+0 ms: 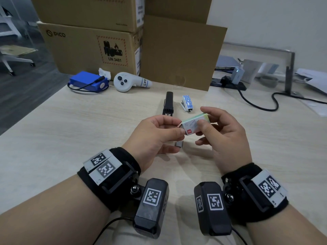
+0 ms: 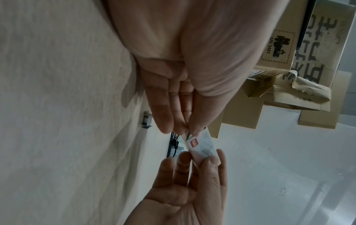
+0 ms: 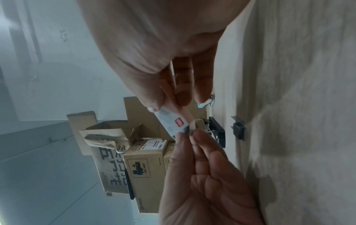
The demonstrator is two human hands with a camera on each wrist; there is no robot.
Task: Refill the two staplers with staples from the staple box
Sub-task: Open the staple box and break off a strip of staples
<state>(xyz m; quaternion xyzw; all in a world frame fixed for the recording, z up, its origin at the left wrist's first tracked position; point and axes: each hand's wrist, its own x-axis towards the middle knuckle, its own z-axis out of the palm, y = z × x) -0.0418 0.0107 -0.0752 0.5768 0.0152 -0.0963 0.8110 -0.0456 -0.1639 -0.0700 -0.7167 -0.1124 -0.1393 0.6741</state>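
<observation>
Both hands hold a small staple box [image 1: 193, 125] with a red logo above the table. My right hand [image 1: 203, 119] grips its right half between thumb and fingers. My left hand [image 1: 178, 128] pinches the box's left end, where a pinkish flap [image 3: 192, 121] shows. In the wrist views the box [image 2: 202, 144] [image 3: 171, 121] sits between the two sets of fingertips. A black stapler [image 1: 168, 103] and a blue polka-dot stapler [image 1: 187, 103] lie just beyond the hands. A short grey strip of staples [image 1: 179, 144] lies on the table under the hands.
Stacked cardboard boxes [image 1: 92, 48] stand at the back of the wooden table [image 1: 88, 129]. In front of them lie a blue battery pack [image 1: 88, 82] with a cable and a white controller [image 1: 127, 82]. A black cable [image 1: 256, 103] and a metal frame [image 1: 290, 73] are at the right.
</observation>
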